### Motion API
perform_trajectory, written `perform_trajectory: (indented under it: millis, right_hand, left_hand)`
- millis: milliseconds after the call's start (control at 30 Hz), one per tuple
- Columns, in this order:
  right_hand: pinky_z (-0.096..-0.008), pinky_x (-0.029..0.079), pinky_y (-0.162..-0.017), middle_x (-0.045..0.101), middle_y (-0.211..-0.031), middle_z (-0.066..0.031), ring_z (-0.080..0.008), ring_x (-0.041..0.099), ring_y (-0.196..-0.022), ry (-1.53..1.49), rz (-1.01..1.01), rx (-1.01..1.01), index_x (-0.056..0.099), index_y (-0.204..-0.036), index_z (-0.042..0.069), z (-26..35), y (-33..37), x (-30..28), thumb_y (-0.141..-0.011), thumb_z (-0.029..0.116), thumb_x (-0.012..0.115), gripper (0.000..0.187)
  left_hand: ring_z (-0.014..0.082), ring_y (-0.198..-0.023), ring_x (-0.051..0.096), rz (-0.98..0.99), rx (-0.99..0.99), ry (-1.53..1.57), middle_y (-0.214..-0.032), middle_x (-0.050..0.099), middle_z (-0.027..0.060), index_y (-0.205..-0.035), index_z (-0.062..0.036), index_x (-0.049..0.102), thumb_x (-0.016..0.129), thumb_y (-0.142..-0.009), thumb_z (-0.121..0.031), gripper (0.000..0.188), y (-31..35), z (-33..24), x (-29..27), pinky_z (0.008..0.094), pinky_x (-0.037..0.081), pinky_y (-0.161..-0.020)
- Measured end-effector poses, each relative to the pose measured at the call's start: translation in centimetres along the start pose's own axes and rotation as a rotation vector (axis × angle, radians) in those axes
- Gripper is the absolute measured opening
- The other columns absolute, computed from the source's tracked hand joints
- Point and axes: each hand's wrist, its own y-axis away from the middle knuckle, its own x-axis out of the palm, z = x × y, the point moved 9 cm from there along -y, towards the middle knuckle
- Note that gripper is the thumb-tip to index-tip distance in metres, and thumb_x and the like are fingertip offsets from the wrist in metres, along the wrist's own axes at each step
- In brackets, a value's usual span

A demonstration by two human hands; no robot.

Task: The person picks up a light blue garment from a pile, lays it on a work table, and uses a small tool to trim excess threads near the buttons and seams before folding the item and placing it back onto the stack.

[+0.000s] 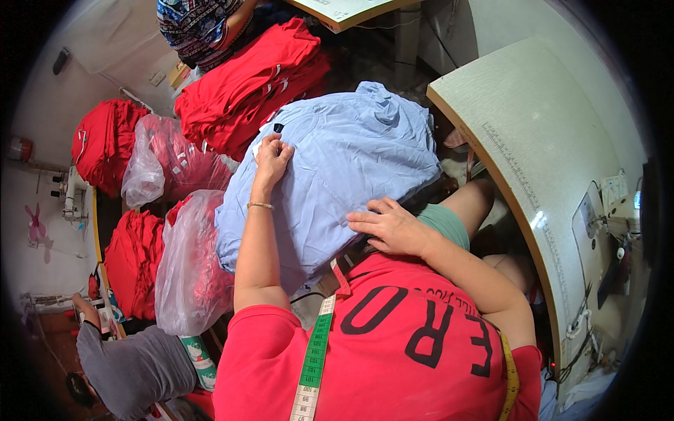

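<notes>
One blue cloth pile [337, 154], and your left hand [272, 158] curls at its ten o'clock, grip unclear; your right hand [387, 227] rests open at four, apparently steadying it.

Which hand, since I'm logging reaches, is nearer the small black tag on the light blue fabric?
Left: the left hand is just below the black tag in the picture; the right hand lies farther down and right.

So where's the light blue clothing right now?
In the head view, the light blue clothing sits centrally under the left hand and right hand, right of the clear plastic bags.
</notes>
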Motion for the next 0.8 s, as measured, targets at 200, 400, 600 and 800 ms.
perform_trajectory:
  millis: [200,400,600,800]
  right_hand:
    - [-0.0428,0.037,-0.096,0.051,-0.128,0.0007,-0.0273,0.047,-0.112,0.015,-0.001,-0.002,0.058,-0.114,0.011,0.0,0.1,0.2,-0.071,0.015,0.069,0.044]
    - [-0.0424,0.037,-0.096,0.051,-0.129,0.0008,-0.0274,0.047,-0.112,0.013,-0.005,0.006,0.057,-0.115,0.012,-0.1,0.2,0.2,-0.071,0.015,0.069,0.046]
    - [-0.0414,0.038,-0.096,0.049,-0.131,0.0009,-0.0271,0.047,-0.111,0.024,0.003,-0.001,0.055,-0.119,0.011,0.1,0.2,0.3,-0.071,0.015,0.069,0.05]
    - [-0.0414,0.038,-0.096,0.049,-0.131,0.0008,-0.0273,0.047,-0.111,0.026,0.0,0.01,0.054,-0.12,0.011,-0.1,0.3,0.4,-0.07,0.015,0.069,0.052]
  left_hand:
    - [0.0288,-0.11,0.05,-0.087,0.025,-0.059,-0.12,0.054,0.0098,-0.081,-0.005,0.063,0.067,-0.077,-0.024,0.02,0.2,-0.1,0.4,0.0401,0.036,-0.094]
    - [0.0287,-0.111,0.05,-0.2,0.115,0.059,-0.121,0.054,0.0083,-0.09,-0.0129,0.066,0.067,-0.074,-0.013,0.016,1.2,-4.0,-1.3,0.0405,0.036,-0.094]
    - [0.0282,-0.116,0.049,-0.065,0.206,-0.017,-0.126,0.054,0.0087,-0.096,-0.0192,0.072,0.063,-0.073,-0.011,0.026,1.1,-3.5,-0.5,0.0411,0.033,-0.099]
    - [0.0295,-0.126,0.039,0.074,0.124,-0.015,-0.136,0.046,0.011,-0.109,-0.0213,0.068,0.067,-0.075,-0.036,0.037,1.6,-3.6,-0.2,0.0416,0.025,-0.105]
